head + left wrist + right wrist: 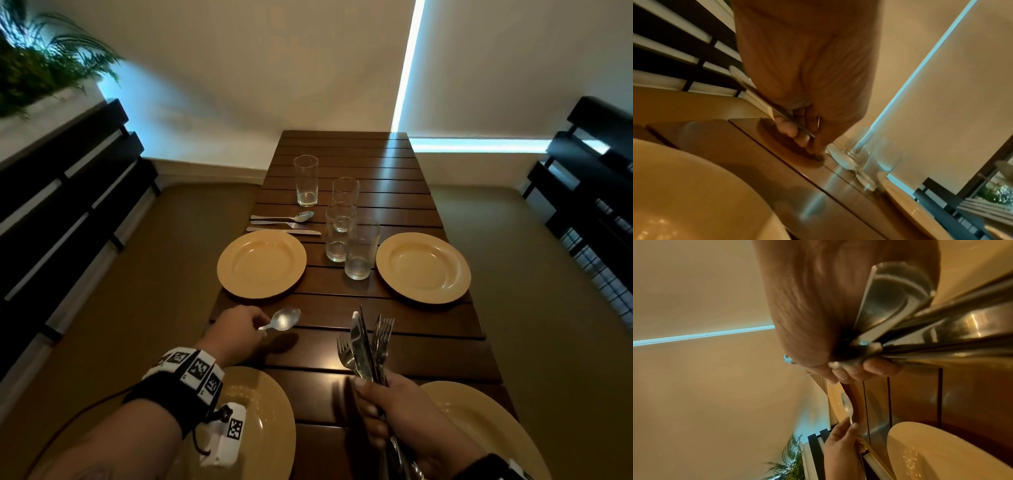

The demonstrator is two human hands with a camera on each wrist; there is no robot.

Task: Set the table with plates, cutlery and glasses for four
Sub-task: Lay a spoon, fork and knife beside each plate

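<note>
My left hand [239, 329] pinches the handle of a spoon [284, 319], bowl pointing right, just above the wooden table [428, 346] between the near left plate [270, 411] and the far left plate [262, 263]. In the left wrist view the spoon handle [764, 99] crosses my curled fingers. My right hand [383, 411] grips a bundle of cutlery [364, 346], forks and knives pointing up, beside the near right plate [486, 421]. A far right plate [424, 267] lies across the table. A spoon, fork and knife set [284, 223] lies beyond the far left plate. Several glasses [346, 233] stand mid-table.
Dark slatted bench backs [61, 212] flank the table on the left, and another [589, 178] on the right, with olive seat cushions [164, 274] below. A plant [37, 61] stands at the far left corner. A wall closes the table's far end.
</note>
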